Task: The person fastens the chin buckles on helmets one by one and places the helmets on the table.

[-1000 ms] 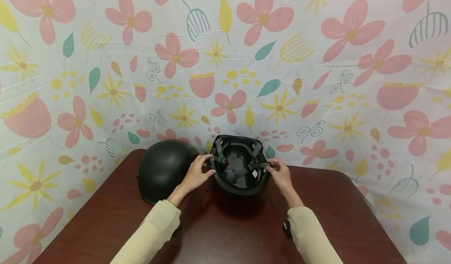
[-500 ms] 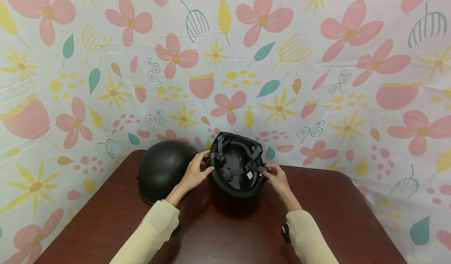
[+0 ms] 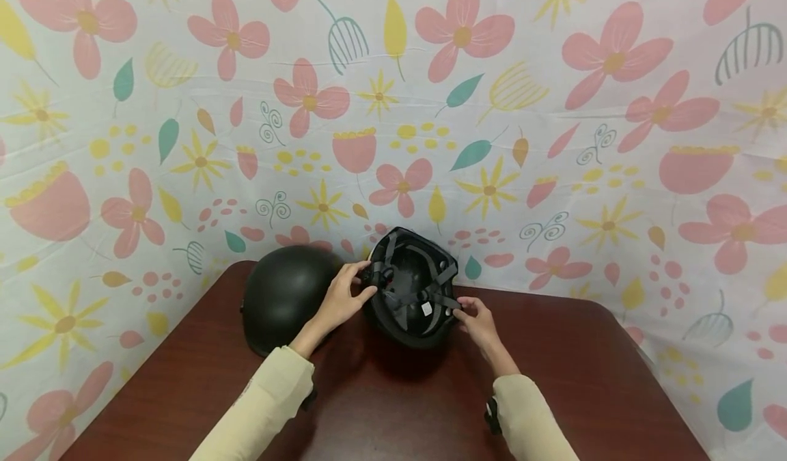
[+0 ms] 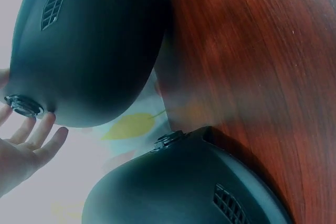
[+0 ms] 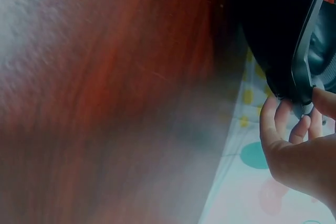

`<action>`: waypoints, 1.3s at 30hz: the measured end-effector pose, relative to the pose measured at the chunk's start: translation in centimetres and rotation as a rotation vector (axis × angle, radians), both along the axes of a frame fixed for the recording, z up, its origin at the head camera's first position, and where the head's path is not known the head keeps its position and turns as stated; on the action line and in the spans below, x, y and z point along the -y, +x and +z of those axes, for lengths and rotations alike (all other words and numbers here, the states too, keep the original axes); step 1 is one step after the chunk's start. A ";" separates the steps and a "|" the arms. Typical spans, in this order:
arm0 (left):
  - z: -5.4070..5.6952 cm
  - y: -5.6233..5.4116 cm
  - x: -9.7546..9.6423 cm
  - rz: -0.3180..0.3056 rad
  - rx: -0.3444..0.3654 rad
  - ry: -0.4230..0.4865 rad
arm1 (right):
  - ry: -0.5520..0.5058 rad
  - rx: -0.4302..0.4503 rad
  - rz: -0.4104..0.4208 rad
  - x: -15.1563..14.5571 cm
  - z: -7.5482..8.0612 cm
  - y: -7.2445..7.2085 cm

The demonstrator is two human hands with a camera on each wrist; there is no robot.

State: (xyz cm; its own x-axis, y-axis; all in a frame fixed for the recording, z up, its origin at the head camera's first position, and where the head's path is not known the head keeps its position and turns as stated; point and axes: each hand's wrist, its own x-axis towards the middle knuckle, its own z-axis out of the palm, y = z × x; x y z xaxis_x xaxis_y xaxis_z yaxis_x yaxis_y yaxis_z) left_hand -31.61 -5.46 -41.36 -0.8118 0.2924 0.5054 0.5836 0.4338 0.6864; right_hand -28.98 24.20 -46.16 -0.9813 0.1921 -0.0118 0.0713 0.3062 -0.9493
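A black helmet is tipped with its hollow side toward me, showing grey straps and a white label inside. My left hand grips its left rim, thumb at the edge. In the left wrist view the fingers of that hand lie against the outer shell beside a round side fitting. My right hand pinches the right edge by a strap end. Seen from the right wrist, thumb and fingers close around the rim's corner.
A second black helmet sits dome up on the brown wooden table, just left of the held one. Vent slots show on its side in the left wrist view. Behind the table hangs a floral cloth.
The held helmet has turned and tilted, its right side coming down and toward the left. My right hand has moved left and slightly down with it; the left hand has barely moved.
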 end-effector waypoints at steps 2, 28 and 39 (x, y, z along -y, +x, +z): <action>0.1 0.2 0.0 -0.002 -0.012 -0.006 | -0.001 0.009 0.002 0.1 -0.5 0.0; 0.7 1.0 -0.1 -0.063 -0.041 -0.079 | -0.026 0.055 0.051 1.5 -2.2 0.1; 0.9 1.0 -0.2 -0.087 -0.062 -0.111 | 0.007 0.073 0.086 2.0 -3.0 0.1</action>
State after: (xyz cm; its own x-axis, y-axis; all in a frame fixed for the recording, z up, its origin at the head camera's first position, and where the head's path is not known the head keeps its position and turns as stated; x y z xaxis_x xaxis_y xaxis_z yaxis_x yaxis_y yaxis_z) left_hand -30.56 -5.25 -40.43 -0.7489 0.4175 0.5147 0.6625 0.4506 0.5984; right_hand -28.84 22.20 -49.17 -0.9907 0.1080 -0.0831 0.1138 0.3207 -0.9403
